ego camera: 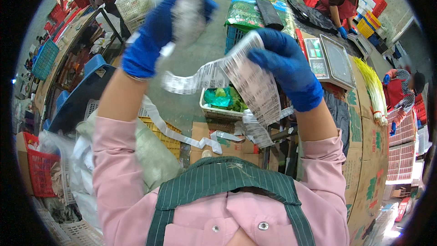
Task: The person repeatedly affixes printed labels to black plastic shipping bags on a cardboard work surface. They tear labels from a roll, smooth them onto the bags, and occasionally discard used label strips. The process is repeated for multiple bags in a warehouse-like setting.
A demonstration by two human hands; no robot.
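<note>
My left hand (153,30), in a blue glove, is raised at the upper left. Its fingers are around a blurred whitish, partly see-through item (189,15), perhaps a plastic bag; motion blur hides its exact kind. In my blue-gloved right hand (285,63), the fingers pinch a long strip of printed labels (254,85) that bears writing and barcodes. One part of the strip curls left below my left hand, and folds of it dangle under my right hand. A white paper ribbon (164,128) trails in a zigzag below.
Below the labels stands a white crate (222,113) with leafy greens. A scale (327,59), cardboard-covered table (358,164) and bundle of yellow-green stalks (372,89) are at right. Blue stools (92,66) and a pale sack (153,153) stand left. Co-workers (341,3) are beyond.
</note>
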